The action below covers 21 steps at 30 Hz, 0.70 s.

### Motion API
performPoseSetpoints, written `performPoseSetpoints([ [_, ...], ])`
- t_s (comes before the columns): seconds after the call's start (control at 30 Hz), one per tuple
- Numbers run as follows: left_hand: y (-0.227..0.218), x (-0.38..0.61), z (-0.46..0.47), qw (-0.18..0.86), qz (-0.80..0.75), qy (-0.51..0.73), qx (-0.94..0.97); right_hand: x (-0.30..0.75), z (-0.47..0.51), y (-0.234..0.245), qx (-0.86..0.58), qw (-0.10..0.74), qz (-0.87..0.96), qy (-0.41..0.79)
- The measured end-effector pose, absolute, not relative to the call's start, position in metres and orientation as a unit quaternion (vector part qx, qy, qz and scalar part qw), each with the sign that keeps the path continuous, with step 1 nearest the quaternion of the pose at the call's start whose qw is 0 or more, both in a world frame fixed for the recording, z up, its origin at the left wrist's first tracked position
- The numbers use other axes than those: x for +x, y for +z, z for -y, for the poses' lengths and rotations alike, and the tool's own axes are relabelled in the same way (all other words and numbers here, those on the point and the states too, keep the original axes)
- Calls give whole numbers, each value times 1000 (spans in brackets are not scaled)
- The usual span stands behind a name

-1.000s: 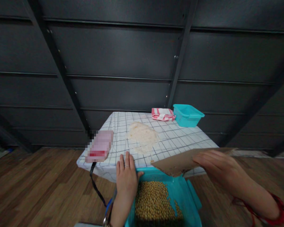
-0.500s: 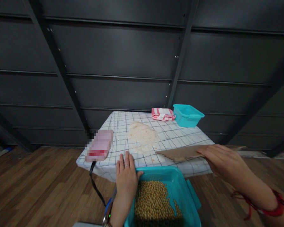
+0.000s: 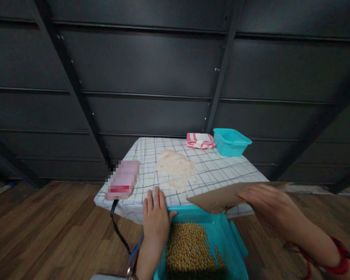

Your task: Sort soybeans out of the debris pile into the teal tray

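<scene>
My left hand (image 3: pixel 155 217) grips the near left rim of a teal tub (image 3: pixel 233 249) that holds a heap of soybeans (image 3: pixel 188 247) below the table's front edge; the fingers lie together along the rim and the thumb hooks inside. My right hand (image 3: pixel 268 204) holds a brown cardboard sheet (image 3: pixel 218 198) by its right end, with the sheet tilted over the tub's far rim. A pile of pale rice (image 3: pixel 175 166) lies on the checked tablecloth (image 3: pixel 221 171) beyond the tub.
A second, smaller teal tub (image 3: pixel 231 142) and a folded pink striped cloth (image 3: pixel 200 140) stand at the table's far right. A blurred pink object (image 3: pixel 122 179) with a black strap lies at the near left corner. Dark wall panels rise behind; wood floor surrounds the table.
The cardboard was lifted level above the table's front edge, then came back down and tilted over the tub's far rim. My left hand has stayed on the tub.
</scene>
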State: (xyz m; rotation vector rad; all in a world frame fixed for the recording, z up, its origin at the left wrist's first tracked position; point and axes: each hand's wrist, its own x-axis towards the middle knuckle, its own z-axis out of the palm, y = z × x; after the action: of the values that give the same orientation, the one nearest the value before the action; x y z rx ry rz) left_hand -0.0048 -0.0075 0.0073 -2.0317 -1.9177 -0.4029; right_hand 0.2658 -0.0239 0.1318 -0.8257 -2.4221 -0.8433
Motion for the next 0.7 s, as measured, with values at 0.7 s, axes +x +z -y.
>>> performPoseSetpoints([
  [0.7, 9, -4, 9, 178, 668, -137, -710, 278, 0, 133, -319, 191, 836, -403],
])
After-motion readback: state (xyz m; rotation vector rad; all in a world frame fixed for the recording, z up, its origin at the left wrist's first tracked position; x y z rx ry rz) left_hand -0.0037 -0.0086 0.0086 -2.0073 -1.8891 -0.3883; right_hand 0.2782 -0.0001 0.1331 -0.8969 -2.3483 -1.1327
